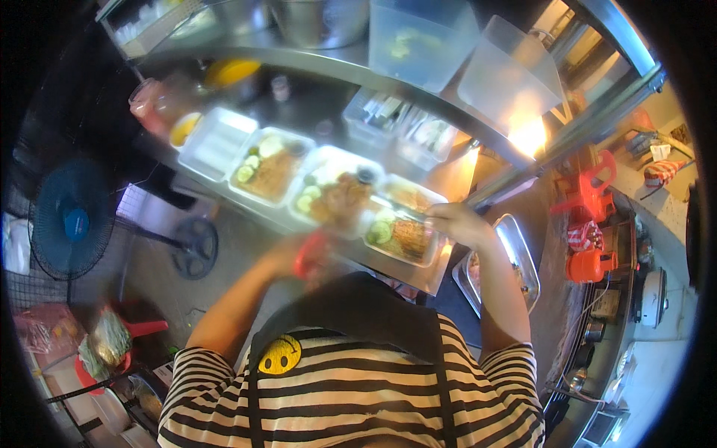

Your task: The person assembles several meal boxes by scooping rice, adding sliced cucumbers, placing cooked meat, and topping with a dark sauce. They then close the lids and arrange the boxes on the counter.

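In a row on the metal counter stand white takeaway boxes of food. My left hand (287,257), blurred by motion, is closed on a red plastic thing (310,255) below the middle takeaway box (310,175); its kind is unclear. My right hand (455,222) grips a slim metal utensil (407,212) over the rightmost box (403,243), which holds cucumber slices and browned food. Left of the middle box is another filled box (269,168) with rice and cucumber. The leftmost box (216,145) has its lid side up and shows no food.
Overhead runs a metal shelf (328,60) with clear plastic tubs (418,45). A metal tray (515,246) lies beyond my right forearm. A black fan (75,220) stands at left, red plastic chairs (586,187) at right. Behind the boxes sits a clear bin (403,127) of packets.
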